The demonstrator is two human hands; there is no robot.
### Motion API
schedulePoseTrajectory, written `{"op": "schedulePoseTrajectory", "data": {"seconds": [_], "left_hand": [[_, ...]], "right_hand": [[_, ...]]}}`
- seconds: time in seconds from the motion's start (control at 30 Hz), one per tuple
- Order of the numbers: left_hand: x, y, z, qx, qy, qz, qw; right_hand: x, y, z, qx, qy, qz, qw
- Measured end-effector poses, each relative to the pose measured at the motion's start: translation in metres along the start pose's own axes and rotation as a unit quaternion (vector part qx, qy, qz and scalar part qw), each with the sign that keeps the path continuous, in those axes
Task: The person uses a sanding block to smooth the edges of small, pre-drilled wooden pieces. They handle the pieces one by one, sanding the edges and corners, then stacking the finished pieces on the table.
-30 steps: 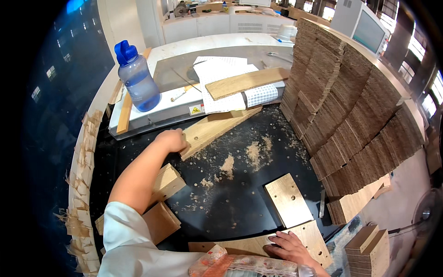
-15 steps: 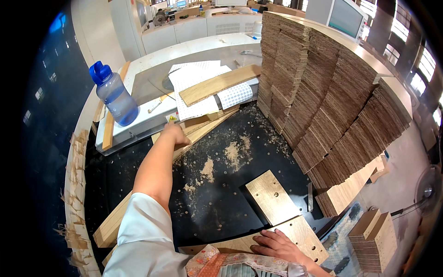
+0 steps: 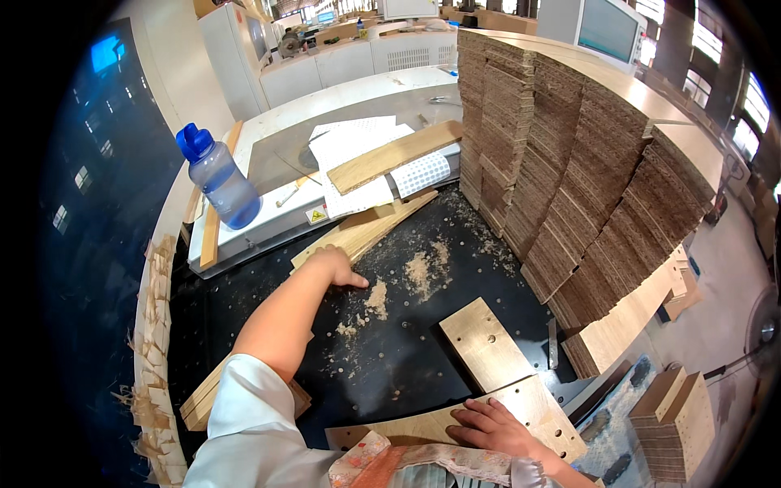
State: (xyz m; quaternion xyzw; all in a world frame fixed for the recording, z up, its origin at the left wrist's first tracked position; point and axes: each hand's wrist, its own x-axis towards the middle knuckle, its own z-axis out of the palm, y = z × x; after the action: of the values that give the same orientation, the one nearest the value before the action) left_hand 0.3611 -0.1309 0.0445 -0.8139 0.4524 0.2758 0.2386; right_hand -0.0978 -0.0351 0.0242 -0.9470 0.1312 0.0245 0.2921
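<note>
Both hands press flat: left hand [image 3: 338, 267] steadies the long pale wooden strip [image 3: 362, 232], right hand [image 3: 488, 425] holds down the drilled plywood board [image 3: 537, 407].

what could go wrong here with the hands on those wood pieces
The left hand rests on loose strips amid sawdust; they might slide or splinter. The right hand presses a drilled board near the table edge, which may tip. The tall stack leans close and could shed pieces.
</note>
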Motion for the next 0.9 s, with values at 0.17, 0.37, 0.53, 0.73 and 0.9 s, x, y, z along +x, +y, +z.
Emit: {"op": "schedulePoseTrajectory", "data": {"seconds": [0.17, 0.37, 0.53, 0.73, 0.9], "left_hand": [[0.037, -0.052, 0.01, -0.073, 0.21, -0.096, 0.97], [0.024, -0.026, 0.007, -0.158, 0.142, -0.055, 0.976], [-0.019, 0.008, 0.028, -0.097, 0.144, -0.067, 0.982], [-0.051, 0.078, 0.05, -0.116, 0.163, -0.035, 0.979], [-0.077, 0.098, 0.078, -0.143, 0.186, -0.051, 0.971]], "right_hand": [[-0.001, 0.002, 0.002, -0.005, -0.012, -0.016, 1.0], [-0.004, 0.003, 0.002, 0.009, 0.004, -0.004, 1.0], [0.001, -0.011, 0.001, 0.012, 0.058, -0.011, 0.998], [0.001, -0.018, -0.004, 0.015, 0.087, -0.008, 0.996], [0.007, -0.017, 0.004, -0.003, 0.1, -0.045, 0.994]]}}
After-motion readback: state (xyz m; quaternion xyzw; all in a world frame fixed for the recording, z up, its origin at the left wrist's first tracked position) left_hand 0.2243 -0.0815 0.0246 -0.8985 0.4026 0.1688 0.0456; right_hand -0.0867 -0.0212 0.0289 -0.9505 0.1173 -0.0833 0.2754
